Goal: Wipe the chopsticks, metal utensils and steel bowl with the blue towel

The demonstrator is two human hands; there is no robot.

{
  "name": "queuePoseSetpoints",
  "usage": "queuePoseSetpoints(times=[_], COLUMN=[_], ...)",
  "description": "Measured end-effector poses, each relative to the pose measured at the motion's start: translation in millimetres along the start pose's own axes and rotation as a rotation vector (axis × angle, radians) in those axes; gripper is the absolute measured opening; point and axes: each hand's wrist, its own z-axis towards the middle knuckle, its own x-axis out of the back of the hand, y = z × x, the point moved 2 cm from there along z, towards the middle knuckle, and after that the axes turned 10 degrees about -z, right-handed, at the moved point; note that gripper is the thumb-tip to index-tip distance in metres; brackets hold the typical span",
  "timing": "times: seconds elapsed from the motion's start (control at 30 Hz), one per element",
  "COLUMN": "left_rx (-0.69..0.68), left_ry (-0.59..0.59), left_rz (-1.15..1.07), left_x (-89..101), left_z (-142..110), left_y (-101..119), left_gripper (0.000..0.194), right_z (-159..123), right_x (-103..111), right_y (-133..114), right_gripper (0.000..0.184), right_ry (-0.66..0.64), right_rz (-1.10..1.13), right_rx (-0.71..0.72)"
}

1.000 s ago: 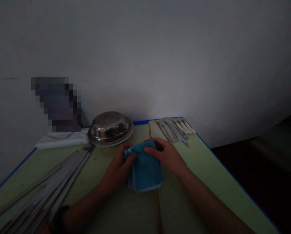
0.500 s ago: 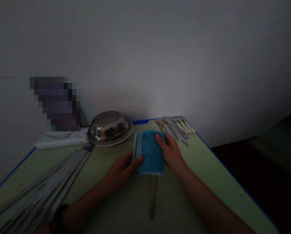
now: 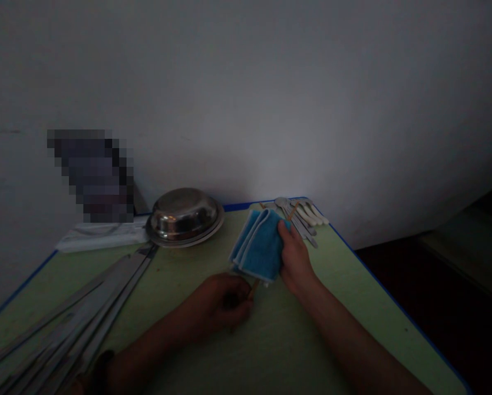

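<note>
My right hand [image 3: 297, 258] is closed on a folded blue cloth [image 3: 262, 247] with pale edges, held above the table. A thin brown wooden chopstick [image 3: 293, 211] runs slantwise behind or through the cloth, its upper end sticking out at the top right. Below the cloth, my left hand [image 3: 227, 302] pinches the chopstick's lower end between thumb and fingers. The middle of the chopstick is hidden by the cloth.
A shiny metal bowl [image 3: 184, 211] lies upside down on plates by the wall. Metal spoons [image 3: 293, 216] and pale-handled forks [image 3: 314, 214] lie at the back right. Long flat metal strips [image 3: 101, 307] spread over the left. A white packet [image 3: 101, 236] lies behind them on the green table [image 3: 180, 356].
The cloth has risen and tilted, moving up and right. My left hand has let go of the cloth's left side and moved down to the chopstick's lower end. The chopstick slants more now.
</note>
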Motion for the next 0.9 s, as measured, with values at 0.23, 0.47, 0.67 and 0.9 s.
queuePoseSetpoints(times=[0.23, 0.47, 0.67, 0.9], left_rx=[0.033, -0.002, 0.000, -0.044], left_ry=[0.022, 0.031, 0.022, 0.008], left_rz=[0.031, 0.083, 0.029, 0.131], left_x=[-0.5, 3.2, 5.1, 5.5], left_z=[1, -1, -6, -6], left_y=[-2, 3, 10, 7], left_gripper=[0.013, 0.029, 0.038, 0.035], right_z=[10, 10, -6, 8], right_x=[6, 7, -5, 5], right_y=[5, 6, 5, 2], right_gripper=[0.035, 0.034, 0.035, 0.024], right_ry=[0.110, 0.114, -0.065, 0.156], right_rz=[0.069, -0.007, -0.044, 0.141], right_rx=[-0.053, 0.046, 0.026, -0.029])
